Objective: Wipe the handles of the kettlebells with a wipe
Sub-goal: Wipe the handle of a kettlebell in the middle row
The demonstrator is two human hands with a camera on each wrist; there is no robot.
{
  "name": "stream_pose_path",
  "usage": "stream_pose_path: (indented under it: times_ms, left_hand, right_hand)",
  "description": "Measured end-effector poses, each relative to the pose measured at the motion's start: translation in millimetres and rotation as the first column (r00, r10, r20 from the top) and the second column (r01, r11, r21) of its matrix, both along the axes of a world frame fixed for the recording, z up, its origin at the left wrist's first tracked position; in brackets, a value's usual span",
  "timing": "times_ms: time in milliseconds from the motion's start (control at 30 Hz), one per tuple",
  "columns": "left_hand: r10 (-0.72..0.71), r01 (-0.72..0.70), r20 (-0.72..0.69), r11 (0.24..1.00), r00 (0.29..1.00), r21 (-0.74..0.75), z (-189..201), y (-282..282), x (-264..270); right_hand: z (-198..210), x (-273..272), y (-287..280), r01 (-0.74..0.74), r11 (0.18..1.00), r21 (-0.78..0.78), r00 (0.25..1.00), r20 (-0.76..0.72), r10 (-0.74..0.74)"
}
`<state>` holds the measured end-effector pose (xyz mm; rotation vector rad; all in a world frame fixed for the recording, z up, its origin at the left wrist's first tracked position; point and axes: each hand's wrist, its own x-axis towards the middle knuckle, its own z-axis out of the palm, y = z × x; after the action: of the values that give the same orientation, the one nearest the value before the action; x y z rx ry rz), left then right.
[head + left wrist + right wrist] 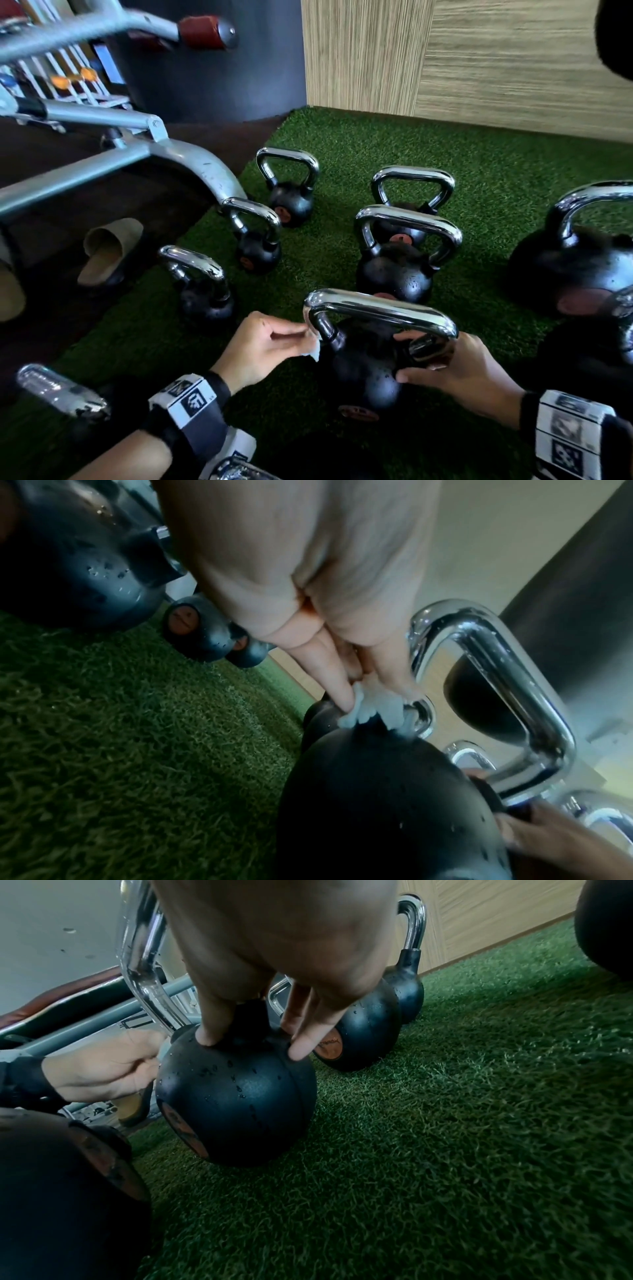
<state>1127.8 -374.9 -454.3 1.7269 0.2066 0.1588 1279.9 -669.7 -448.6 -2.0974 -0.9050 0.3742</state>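
The nearest kettlebell (pixel 363 373) stands upright on green turf, black with water drops and a chrome handle (pixel 380 310). My left hand (pixel 308 337) pinches a small white wipe (pixel 315 348) against the lower left leg of that handle. In the left wrist view the wipe (pixel 373 710) is bunched between thumb and fingers where the handle (pixel 514 696) meets the ball. My right hand (pixel 411 359) grips the handle's black right base, thumb in front and fingers behind. The right wrist view shows my right hand (pixel 253 1042) straddling that base on top of the ball (pixel 236 1096).
Several more chrome-handled kettlebells (pixel 394 267) stand on the turf (pixel 479 164) ahead and to both sides, with a large one (pixel 575 267) at the right. A grey machine frame (pixel 164 161) and a tan slipper (pixel 109 250) lie left. A wood-panel wall (pixel 513 68) closes the back.
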Motion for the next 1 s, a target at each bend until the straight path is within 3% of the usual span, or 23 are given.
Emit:
stream_pose_path:
  times_ms: [200, 400, 567, 667, 767, 900, 1000]
  left_hand:
    - [0.191, -0.203, 0.092, 0.969, 0.977, 0.138, -5.9, -12.4, 7.0]
    - [0.223, -0.236, 0.079, 0.939, 0.972, 0.25, -1.2, -14.9, 52.7]
    - [0.155, -0.188, 0.112, 0.897, 0.982, 0.401, 8.7, -29.1, 99.7]
    - [0.102, -0.125, 0.076, 0.883, 0.992, 0.453, 19.1, -29.0, 110.2]
    - [0.037, -0.038, 0.01, 0.9, 0.999, 0.435, 20.6, -22.4, 103.0]
    - [0.014, -0.021, 0.021, 0.938, 1.0, 0.346, 12.6, -24.3, 90.6]
    - [0.034, -0.058, 0.071, 0.924, 0.997, 0.377, 19.6, -26.9, 97.7]
  right_hand:
    - [0.7, -10.8, -4.2, 0.011, 0.993, 0.118, 1.0, -0.011, -0.01]
    - [0.5, -29.3, -15.0, -0.101, 0.992, 0.076, 0.964, 0.253, 0.078]
    - [9.4, -44.1, 0.5, -0.246, 0.969, -0.007, 0.942, 0.233, 0.241]
    - [10.2, -27.8, 15.2, -0.194, 0.981, 0.022, 0.954, 0.237, 0.184]
    - [-1.8, -0.9, 25.0, 0.003, 0.996, 0.09, 1.0, -0.006, -0.003]
    - [-28.6, 20.0, 39.0, -0.041, 0.999, 0.007, 0.927, -0.373, 0.04]
    - [-25.4, 20.4, 40.8, -0.073, 0.997, 0.009, 0.886, -0.459, 0.069]
